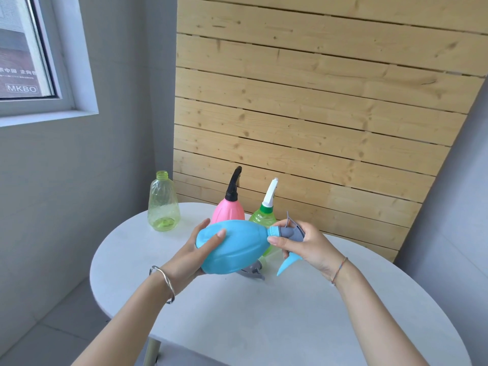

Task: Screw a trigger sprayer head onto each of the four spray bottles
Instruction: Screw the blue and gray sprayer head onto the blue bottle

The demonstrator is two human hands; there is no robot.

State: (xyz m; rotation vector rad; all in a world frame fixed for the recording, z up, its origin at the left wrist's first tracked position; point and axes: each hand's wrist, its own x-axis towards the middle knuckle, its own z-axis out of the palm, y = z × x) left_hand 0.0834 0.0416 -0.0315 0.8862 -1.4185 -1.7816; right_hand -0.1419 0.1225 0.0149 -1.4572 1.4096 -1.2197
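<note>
Person's got the blue bottle point(232, 245) lifted off the worktop point(264, 313), lying on its side w/ long axis running left-right: fat base toward the left hand point(196, 256), neck toward the right hand point(303, 244). Left hand is wrapped round the base end, thumb on top, fingers under. Right hand is clamped on the grey-and-blue sprayer head point(289, 233), which sits right at the bottle's neck; its blue trigger point(286, 265) pokes down below the palm. Collar meets the neck threads, but can't tell how far it's wound on, prob. partway.

So what matters: head and bottle share one axis, right hand at the neck end does the twisting, left just braces. If the head tilts off that line, threads could cross, I'd guess.

Behind them, standing upright: pink bottle point(228, 211) w/ black sprayer point(233, 184) already on, and a green bottle point(262, 217) w/ white-and-green sprayer point(270, 192) on, partly hidden by the blue one. Off to the left, well apart, a clear yellow-green bottle point(163, 202) stands w/ open neck, no head yet. A grey sprayer head point(253, 270) lies on the worktop just under the blue bottle, likely meant for that one.

Two look done, third in hand, one to go.
</note>
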